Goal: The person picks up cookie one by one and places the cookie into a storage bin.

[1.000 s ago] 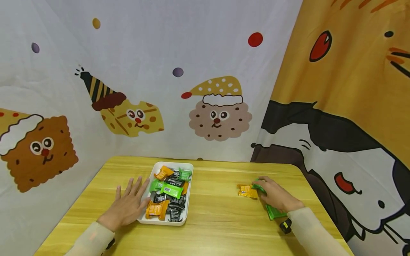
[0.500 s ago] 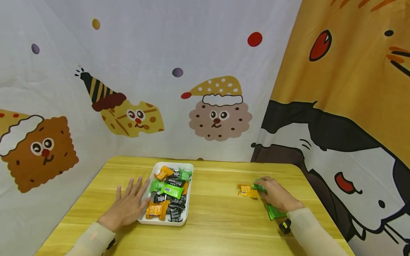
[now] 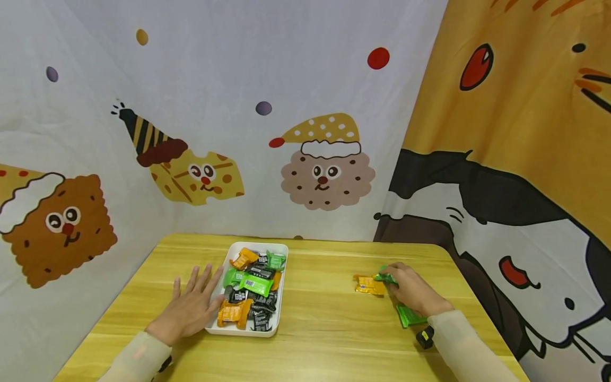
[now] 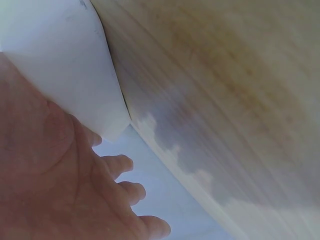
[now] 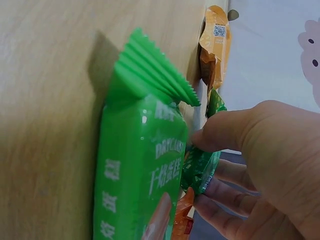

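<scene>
My right hand [image 3: 414, 292] pinches a small green-wrapped snack cake [image 5: 202, 167] between thumb and fingers at the table's right side. Just left of it lies an orange-wrapped snack [image 3: 368, 285]. A larger green packet [image 5: 142, 170], lettered "DRYCAKE", lies under the right wrist, and the head view catches only part of it. Low in the right wrist view, a piece of orange wrapper [image 5: 183, 215] peeks out behind the fingers. My left hand [image 3: 188, 305], fingers straight and spread, is at the left side of a white tray [image 3: 241, 332], its thumb at the rim.
The tray holds several orange, green and black wrapped snacks [image 3: 258, 285]. Beneath everything is a yellow wood-grain table [image 3: 324, 339]. A printed cloth [image 3: 324, 63] with cartoon figures hangs behind its far edge and along the sides.
</scene>
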